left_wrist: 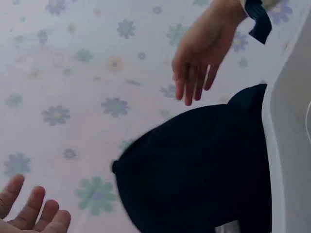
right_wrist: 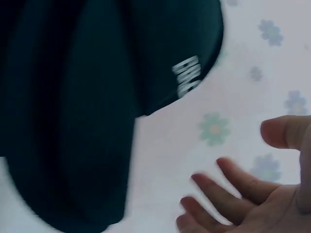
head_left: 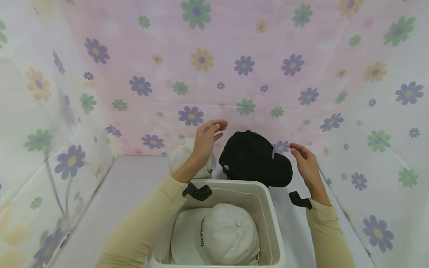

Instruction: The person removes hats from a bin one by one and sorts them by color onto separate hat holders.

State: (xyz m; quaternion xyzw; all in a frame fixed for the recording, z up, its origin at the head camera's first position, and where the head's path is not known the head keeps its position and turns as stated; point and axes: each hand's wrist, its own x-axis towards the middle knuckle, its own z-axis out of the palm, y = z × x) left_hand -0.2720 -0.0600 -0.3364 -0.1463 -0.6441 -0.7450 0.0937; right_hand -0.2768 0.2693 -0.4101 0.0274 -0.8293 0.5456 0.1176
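Behind the bin stands a black baseball cap (head_left: 249, 156), its brim toward the right and white lettering on its front. My left hand (head_left: 205, 140) hovers at the cap's left, fingers extended and apart from it. To the cap's right is my right hand (head_left: 305, 162), its fingers loosely spread and holding nothing, as the right wrist view also shows. Under my left wrist, a white cap (head_left: 181, 156) sits behind the bin, partly hidden by the forearm. Another white cap (head_left: 231, 234) with dark lettering lies inside the white plastic bin (head_left: 276, 238), brim to the left.
The bin takes up the front middle of the white table surface (head_left: 124, 178). Flower-patterned cloth (head_left: 218, 85) rises as walls at the back and both sides. A black wrist mount (head_left: 199, 191) sticks out from my left wrist over the bin's rear rim.
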